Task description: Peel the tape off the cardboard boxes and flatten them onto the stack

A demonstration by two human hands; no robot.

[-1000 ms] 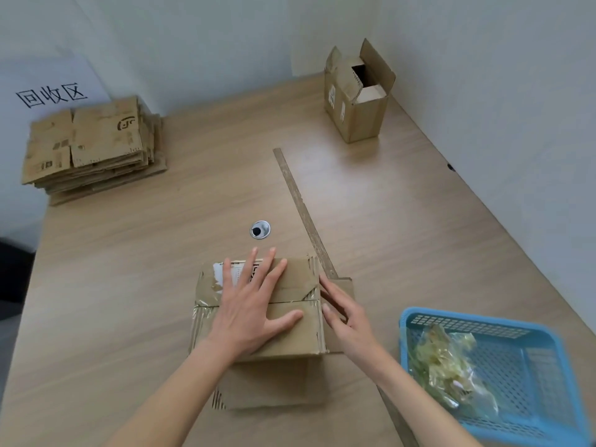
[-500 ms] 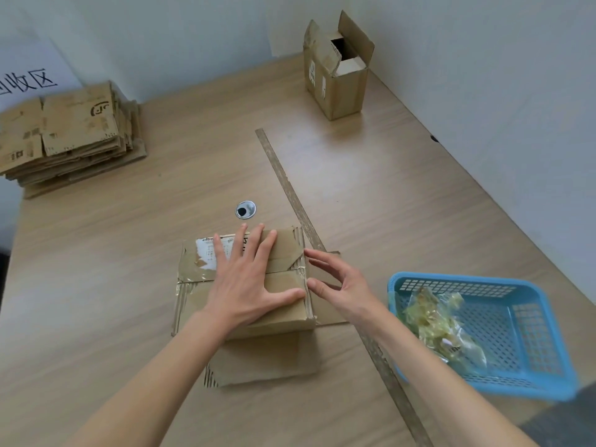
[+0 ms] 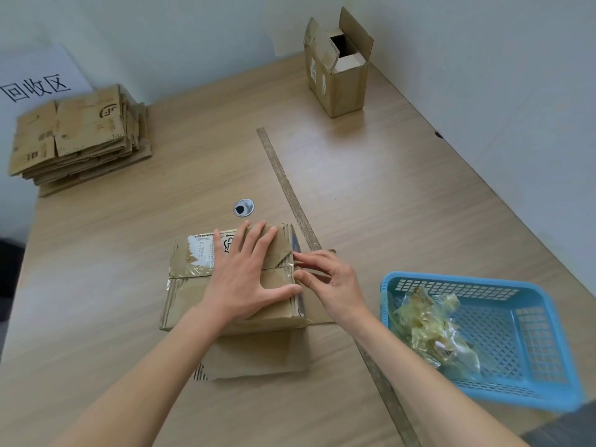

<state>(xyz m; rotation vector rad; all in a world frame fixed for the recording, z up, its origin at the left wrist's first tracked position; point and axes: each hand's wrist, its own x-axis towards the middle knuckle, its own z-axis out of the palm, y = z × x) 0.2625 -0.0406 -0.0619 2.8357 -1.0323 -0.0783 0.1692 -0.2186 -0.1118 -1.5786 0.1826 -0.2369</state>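
Observation:
A taped cardboard box (image 3: pixel 187 285) lies on the wooden table in front of me, with a torn white label on its top and clear tape over its seams. My left hand (image 3: pixel 245 275) presses flat on the box's top, fingers spread. At the box's right edge my right hand (image 3: pixel 332 282) has thumb and forefinger curled against the taped seam; whether they pinch tape I cannot tell. A stack of flattened boxes (image 3: pixel 77 137) sits at the far left corner. One more box (image 3: pixel 338 62) stands upright with open flaps at the far side near the wall.
A blue plastic basket (image 3: pixel 529 343) holding crumpled peeled tape (image 3: pixel 432 324) stands at my right. A seam strip (image 3: pixel 290 195) runs across the table past a round cable hole (image 3: pixel 243 208). A white sign (image 3: pixel 35 88) leans behind the stack. Walls close the far and right sides.
My right hand has shifted from lying flat beside the box to curling its fingertips at the taped right edge. The left hand stays pressed on the box's top.

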